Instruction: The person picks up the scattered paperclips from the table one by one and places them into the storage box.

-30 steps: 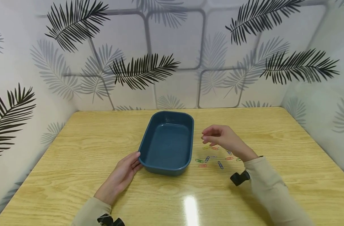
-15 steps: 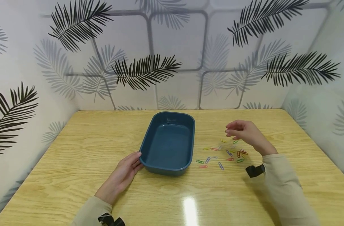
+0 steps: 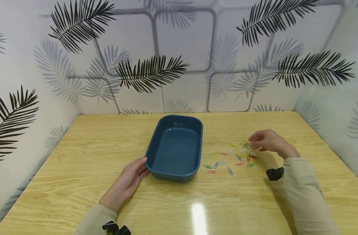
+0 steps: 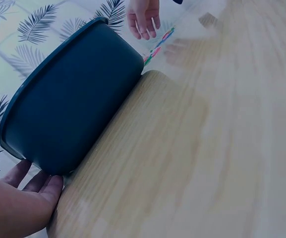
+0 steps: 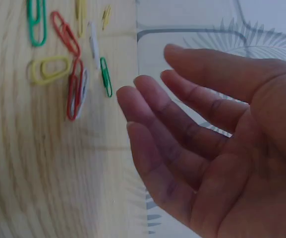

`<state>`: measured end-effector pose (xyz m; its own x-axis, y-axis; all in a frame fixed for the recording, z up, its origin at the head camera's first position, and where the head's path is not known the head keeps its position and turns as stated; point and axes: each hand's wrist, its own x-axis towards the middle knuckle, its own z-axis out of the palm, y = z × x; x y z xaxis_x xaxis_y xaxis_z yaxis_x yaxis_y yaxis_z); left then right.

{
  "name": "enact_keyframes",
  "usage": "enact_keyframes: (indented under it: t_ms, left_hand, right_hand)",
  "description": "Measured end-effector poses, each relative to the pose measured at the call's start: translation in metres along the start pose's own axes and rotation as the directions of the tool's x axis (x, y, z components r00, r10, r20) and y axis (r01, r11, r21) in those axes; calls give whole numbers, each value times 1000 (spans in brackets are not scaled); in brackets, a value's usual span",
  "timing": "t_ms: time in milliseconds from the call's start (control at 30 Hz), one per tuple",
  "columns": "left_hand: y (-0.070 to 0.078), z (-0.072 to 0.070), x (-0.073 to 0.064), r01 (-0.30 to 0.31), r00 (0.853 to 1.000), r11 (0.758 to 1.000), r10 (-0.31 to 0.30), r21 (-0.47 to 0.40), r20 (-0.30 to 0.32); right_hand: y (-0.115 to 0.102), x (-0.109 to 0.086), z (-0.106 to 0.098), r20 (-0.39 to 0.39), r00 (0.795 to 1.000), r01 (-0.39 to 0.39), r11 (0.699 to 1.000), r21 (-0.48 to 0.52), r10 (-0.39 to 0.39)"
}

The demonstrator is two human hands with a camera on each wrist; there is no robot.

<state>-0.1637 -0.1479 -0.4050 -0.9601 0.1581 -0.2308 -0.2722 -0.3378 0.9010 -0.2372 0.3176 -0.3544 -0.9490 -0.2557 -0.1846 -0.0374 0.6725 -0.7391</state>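
A dark blue plastic tub (image 3: 176, 151) stands on the wooden table. At its near left corner my left hand (image 3: 130, 178) holds it, thumb by the rim and fingertips against the lower wall, as the left wrist view shows. Over the right part of the table hovers my right hand (image 3: 268, 142), its fingers loosely bent and apart with nothing between them. Several coloured paper clips lie scattered below and to the left of it, among them a green clip (image 5: 106, 77), a red clip (image 5: 75, 89) and a yellow clip (image 5: 50, 69).
Between the tub and the right hand, more clips lie spread out, including a blue clip (image 3: 230, 171) and a pink clip (image 3: 211, 171). A leaf-patterned wall (image 3: 182, 49) rises behind the table (image 3: 93, 140). The tub's inside floor shows bare.
My right hand has moved right, away from the tub, and over the far right clips, uncovering more of them. The left hand and the tub have stayed in place.
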Motion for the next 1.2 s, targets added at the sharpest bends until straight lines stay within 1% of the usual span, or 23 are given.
enact_keyframes:
  t_ms: [67, 167, 333, 467, 700, 733, 1033, 1200]
  left_hand:
    - [0, 0, 0, -3, 1000, 1000, 3, 4, 0]
    - [0, 0, 0, -5, 1000, 1000, 5, 6, -4]
    - [-1, 0, 0, -2, 1000, 1000, 2, 8, -5]
    - [-1, 0, 0, -8, 1000, 1000, 8, 11, -2]
    - [-2, 1, 0, -8, 1000, 1000, 8, 0, -10]
    - [-2, 1, 0, -10, 1000, 1000, 10, 9, -7]
    - [-2, 1, 0, -11, 1000, 1000, 11, 13, -8]
    - [-2, 1, 0, -8, 1000, 1000, 8, 14, 0]
  right_hand:
    - [3, 0, -2, 17, 1000, -25, 1000, -16, 25]
    - [5, -1, -1, 21, 998, -50, 998, -43, 51]
    - [5, -1, 3, 17, 998, -64, 993, -98, 66]
    - [5, 0, 6, 29, 998, -47, 988, -144, 52]
    - [4, 1, 10, 24, 1000, 10, 971, -239, -4]
    - [4, 2, 11, 24, 1000, 16, 969, -247, -10]
    - [5, 2, 12, 42, 999, 21, 964, -266, -10]
    - [6, 2, 12, 48, 999, 18, 971, -239, -7]
